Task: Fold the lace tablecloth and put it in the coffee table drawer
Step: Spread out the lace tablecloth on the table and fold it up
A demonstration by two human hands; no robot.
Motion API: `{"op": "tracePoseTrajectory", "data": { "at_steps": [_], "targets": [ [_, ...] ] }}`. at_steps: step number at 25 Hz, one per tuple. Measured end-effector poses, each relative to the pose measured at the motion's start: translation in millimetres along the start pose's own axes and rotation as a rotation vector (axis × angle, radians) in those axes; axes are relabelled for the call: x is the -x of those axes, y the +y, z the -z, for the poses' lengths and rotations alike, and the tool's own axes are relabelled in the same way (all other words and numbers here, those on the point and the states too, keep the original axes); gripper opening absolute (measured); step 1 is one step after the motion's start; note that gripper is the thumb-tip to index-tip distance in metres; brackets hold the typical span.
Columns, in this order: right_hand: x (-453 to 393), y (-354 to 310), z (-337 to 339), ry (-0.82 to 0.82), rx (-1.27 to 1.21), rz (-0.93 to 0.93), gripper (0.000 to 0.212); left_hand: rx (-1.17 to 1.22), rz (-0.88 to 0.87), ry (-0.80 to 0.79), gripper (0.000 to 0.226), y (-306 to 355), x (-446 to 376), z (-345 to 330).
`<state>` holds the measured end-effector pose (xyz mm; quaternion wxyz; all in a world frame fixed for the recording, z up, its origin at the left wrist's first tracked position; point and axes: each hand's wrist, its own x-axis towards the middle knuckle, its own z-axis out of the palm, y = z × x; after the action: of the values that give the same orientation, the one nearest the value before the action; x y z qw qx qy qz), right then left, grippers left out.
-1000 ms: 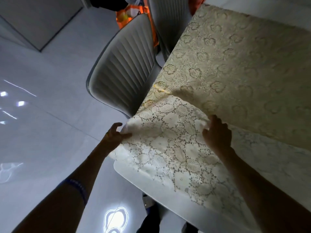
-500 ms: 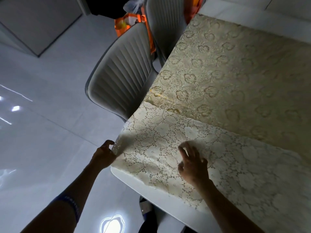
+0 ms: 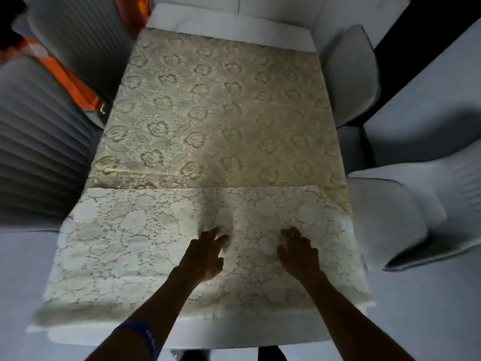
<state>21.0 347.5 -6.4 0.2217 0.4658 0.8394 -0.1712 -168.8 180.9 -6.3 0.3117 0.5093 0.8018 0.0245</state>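
The cream lace tablecloth [image 3: 221, 121] lies spread over a white table [image 3: 234, 332]. Its near edge is folded back, so a paler band of lace [image 3: 125, 246] lies flat across the near part of the table. My left hand [image 3: 205, 254] rests on this folded band near its middle, fingers spread and flat. My right hand [image 3: 299, 251] lies flat on the band a little to the right, fingers also spread. Neither hand grips the cloth. No coffee table or drawer is in view.
Ribbed grey chairs [image 3: 44, 136] stand along the left of the table, with an orange bag [image 3: 75, 82] between them. More grey chairs [image 3: 351, 74] stand along the right side. Pale floor [image 3: 20, 269] shows at both near corners.
The view swung from the table's left corner to face its length. My left hand let go of the corner and came to the middle; both hands now lie flat on the folded band.
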Motion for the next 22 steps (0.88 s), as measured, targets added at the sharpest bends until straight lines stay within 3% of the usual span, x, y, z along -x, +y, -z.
{"op": "tracePoseTrajectory", "data": {
  "at_steps": [4, 7, 10, 12, 14, 15, 18, 20, 22],
  "targets": [
    [-22.5, 107.7, 36.0, 0.187, -0.043, 0.001, 0.046, -0.036, -0.040, -0.023, 0.069, 78.0, -44.1, -24.2],
    [-75.4, 152.5, 70.0, 0.216, -0.100, 0.023, 0.052, -0.078, 0.008, -0.075, 0.101, 127.9, -71.6, -50.7],
    [-115.9, 169.1, 85.3, 0.131, -0.191, 0.160, 0.075, -0.113, 0.033, -0.069, 0.125, 153.6, -82.5, -73.5],
    [-133.5, 170.1, 94.4, 0.006, -0.313, 0.363, 0.096, -0.112, 0.046, -0.061, 0.131, 157.1, -86.5, -76.1],
    [-147.8, 169.8, 101.8, -0.144, -0.433, 0.429, 0.101, -0.131, 0.061, -0.071, 0.134, 159.6, -85.3, -72.9],
    [-152.2, 169.5, 104.6, -0.174, -0.447, 0.420, 0.092, -0.143, 0.073, -0.074, 0.135, 160.8, -84.7, -72.5],
    [-160.2, 174.5, 112.1, -0.230, -0.368, 0.373, 0.030, -0.168, 0.095, -0.078, 0.136, 163.1, -84.2, -72.2],
    [-159.7, 179.7, 118.9, -0.289, -0.423, 0.337, 0.030, -0.173, 0.100, -0.083, 0.136, 165.3, -83.0, -72.1],
    [-160.6, 187.2, 127.2, -0.188, -0.459, 0.277, 0.027, -0.178, 0.091, -0.098, 0.135, 167.6, -84.2, -71.6]
  ]
}}
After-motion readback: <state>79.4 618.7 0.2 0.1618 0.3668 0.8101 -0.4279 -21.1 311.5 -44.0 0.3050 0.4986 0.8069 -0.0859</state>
